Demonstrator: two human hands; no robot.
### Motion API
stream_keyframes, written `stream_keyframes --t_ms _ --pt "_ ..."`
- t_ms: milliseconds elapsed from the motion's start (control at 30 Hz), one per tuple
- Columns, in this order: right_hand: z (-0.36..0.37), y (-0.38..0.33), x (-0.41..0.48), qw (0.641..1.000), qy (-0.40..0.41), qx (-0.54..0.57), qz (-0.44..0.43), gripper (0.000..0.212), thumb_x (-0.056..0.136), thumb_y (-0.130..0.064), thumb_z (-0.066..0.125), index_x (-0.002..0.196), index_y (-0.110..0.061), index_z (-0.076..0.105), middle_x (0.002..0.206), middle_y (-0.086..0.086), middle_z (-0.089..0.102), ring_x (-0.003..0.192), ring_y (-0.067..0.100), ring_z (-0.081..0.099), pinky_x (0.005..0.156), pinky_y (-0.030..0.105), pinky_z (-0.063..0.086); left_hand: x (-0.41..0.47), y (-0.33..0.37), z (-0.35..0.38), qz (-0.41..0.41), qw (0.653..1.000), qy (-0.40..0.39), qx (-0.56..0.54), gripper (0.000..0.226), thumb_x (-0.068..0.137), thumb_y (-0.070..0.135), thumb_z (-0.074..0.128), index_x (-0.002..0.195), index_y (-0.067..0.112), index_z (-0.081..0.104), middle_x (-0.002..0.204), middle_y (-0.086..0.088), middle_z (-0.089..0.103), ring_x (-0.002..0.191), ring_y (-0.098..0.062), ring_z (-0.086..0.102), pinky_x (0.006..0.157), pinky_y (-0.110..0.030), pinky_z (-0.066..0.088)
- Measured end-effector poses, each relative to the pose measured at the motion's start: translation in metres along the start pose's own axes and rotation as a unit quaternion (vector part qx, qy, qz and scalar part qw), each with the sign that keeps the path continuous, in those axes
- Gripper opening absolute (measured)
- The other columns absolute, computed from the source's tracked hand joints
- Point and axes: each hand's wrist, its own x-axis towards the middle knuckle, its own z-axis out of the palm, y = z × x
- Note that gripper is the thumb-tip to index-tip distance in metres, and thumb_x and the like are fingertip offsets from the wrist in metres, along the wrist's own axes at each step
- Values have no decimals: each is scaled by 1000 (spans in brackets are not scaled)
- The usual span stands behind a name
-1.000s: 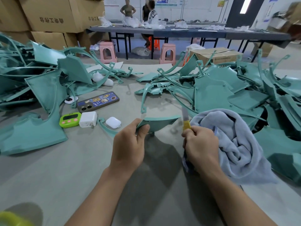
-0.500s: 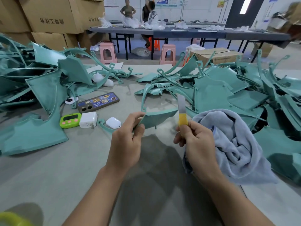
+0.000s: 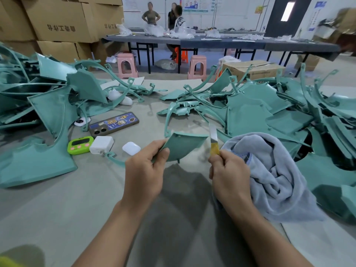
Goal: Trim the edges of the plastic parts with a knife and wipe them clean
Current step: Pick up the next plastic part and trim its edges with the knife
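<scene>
Pinching teal part [image 3: 183, 146] w/ L hand [image 3: 144, 174], R hand [image 3: 229, 174] gripping knife [image 3: 213, 137] just beside it

You are in a factory workshop, a finishing hall for moulded goods. The grey worktable [image 3: 77, 209] before you is heaped on both sides with teal plastic parts [image 3: 250, 112], curved panels and thin frames thrown in loose piles. Tall stacks of brown cardboard boxes [image 3: 61, 22] with printed characters fill the far left. Across the room runs a long dark table [image 3: 221, 44] strewn with clear plastic bags [image 3: 181, 33], where three people [image 3: 151, 15] are gathered. Pink plastic stools [image 3: 127, 64] stand on the bare floor beside it, near a brown carton [image 3: 254, 71]. Printed notices [image 3: 195, 4] hang on the white back wall.
</scene>
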Motion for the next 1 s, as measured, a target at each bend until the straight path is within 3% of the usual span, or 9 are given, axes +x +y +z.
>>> stream_keyframes --t_ms 100,167,333,433,500,600,667,867,1000 --pt "4 -13 -17 991 -66 59 -104 34 98 -41 50 72 -20 57 64 -4 63 58 13 55 57 26 42 0 0 1 -6 1000 -8 7 23 93 14 66 114 14 76 99 17 75 89 16 62 81 -3 42" --pt "13 -18 -24 985 -111 53 -118 34 98 -45 49 77 -19 56 66 -3 62 59 14 54 56 29 42 0 0 1 -7 1000 -16 13 22 94 12 68 115 14 76 101 11 77 89 16 61 80 -3 42" --pt "8 1 4 998 -19 9 54 29 94 -18 54 67 -13 61 62 2 64 68 27 60 66 43 47 0 3 -2 -22 1000 -18 3 25 96 8 67 118 13 75 106 9 77 94 16 62 85 -4 43" --pt "0 1 3 993 36 103 34 26 94 -23 54 71 -16 64 64 2 63 65 22 57 63 40 46 -1 5 -2 -24 999 -26 11 25 96 8 66 119 11 75 110 6 76 99 3 65 88 -6 45" --pt "-4 -5 1 985 33 166 -25 21 89 -30 58 74 -20 70 83 -8 70 78 8 62 71 32 49 -1 8 -3 -12 999 -36 17 24 97 11 64 119 10 74 110 6 76 99 -1 66 87 -7 45" --pt "-10 -11 2 963 -107 239 -68 19 75 -25 67 64 -11 72 127 -24 66 123 -3 56 99 31 45 -3 11 -4 8 998 -57 5 31 100 27 55 119 10 73 108 6 76 96 -2 66 86 -8 44" --pt "-12 -13 2 943 -177 274 -71 19 79 -12 68 63 -3 72 121 -17 72 117 4 64 98 33 50 -3 12 -5 12 998 -64 6 34 100 32 53 119 12 73 107 5 75 95 -4 66 86 -10 46" --pt "-10 -6 9 964 -116 226 -81 33 95 -3 65 62 -9 68 66 -10 65 68 3 58 67 20 45 0 11 -4 27 997 -48 47 27 89 30 68 115 27 72 103 24 67 93 3 62 86 -5 42" --pt "-11 4 19 968 -60 241 -39 22 94 -5 68 74 -8 75 74 14 72 68 9 62 67 23 52 10 -8 -17 -57 989 -62 121 41 74 34 80 115 34 72 105 23 67 102 -14 62 95 -36 49"
